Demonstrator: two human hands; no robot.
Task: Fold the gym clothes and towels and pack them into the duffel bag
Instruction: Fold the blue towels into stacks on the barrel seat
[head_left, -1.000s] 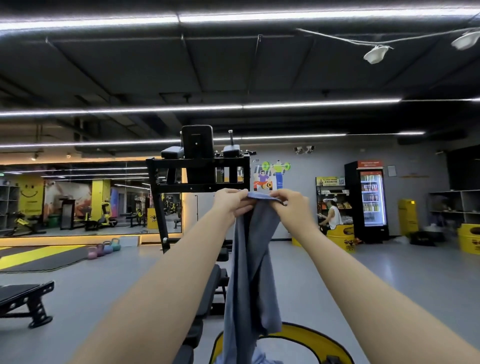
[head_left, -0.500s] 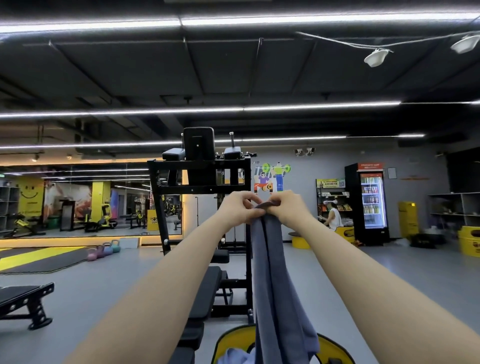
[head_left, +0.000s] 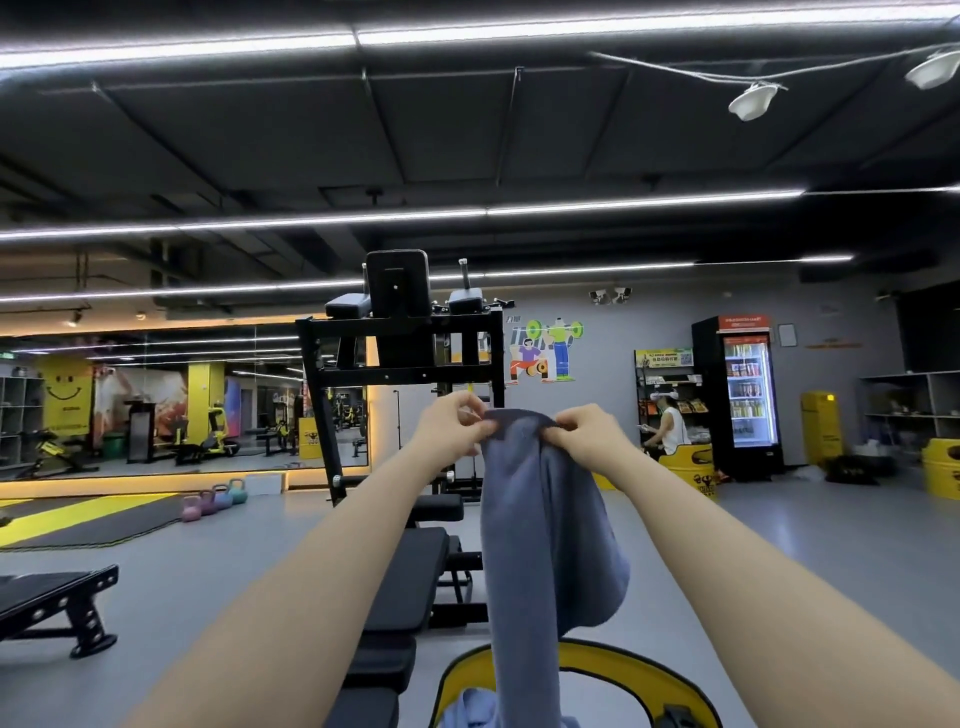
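- I hold the grey-blue towel (head_left: 545, 525) up at arm's length in front of me, its top edge bunched between my two hands.
- My left hand (head_left: 451, 428) pinches the left end of that edge with curled fingertips.
- My right hand (head_left: 589, 434) grips the right end, fingers curled over the cloth.
- The towel hangs straight down, doubled into long folds, its lower part reaching into the open yellow-rimmed duffel bag (head_left: 613, 667) below, where pale blue fabric (head_left: 467, 709) lies.
- A black weight bench (head_left: 405, 577) stands just behind.
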